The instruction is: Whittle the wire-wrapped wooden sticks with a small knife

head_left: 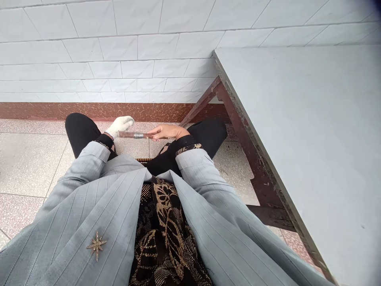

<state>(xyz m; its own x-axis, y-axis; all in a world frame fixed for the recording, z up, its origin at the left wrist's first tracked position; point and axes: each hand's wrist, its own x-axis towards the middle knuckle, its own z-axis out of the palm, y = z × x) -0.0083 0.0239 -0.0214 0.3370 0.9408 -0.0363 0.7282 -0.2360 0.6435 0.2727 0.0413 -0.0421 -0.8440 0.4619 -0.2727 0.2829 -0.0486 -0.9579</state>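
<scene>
Okay, on the head camera the action sits low and central, right over the knees. The right grip [166, 132], a bare hand, is closed around one end of a slim reddish-brown rod [131, 135] with a silver metal band [138, 135], and the rod lies roughly level above the black trousers [80, 131]. The left grip [120, 125], in a white knit glove, is curled at the far end, on or just over the rod; from here I can't tell whether it's clamped on or only resting.

That's my worry. If the gloved side isn't really holding, the weight hangs off the bare fingers at one end, and a slip could send the rod past the knees onto the speckled terrazzo floor [29, 163]. Knit on a smooth shaft could slide too. Off to the right, the grey surface [297, 139] juts in close, with its dark wooden leg brace [205, 97] near the knee, so a wide swing could clip it. The bulky pinstriped grey sleeves [86, 163] could also snag the rod. Containers? I can't pick out a box, tray or basket on this feed.
</scene>
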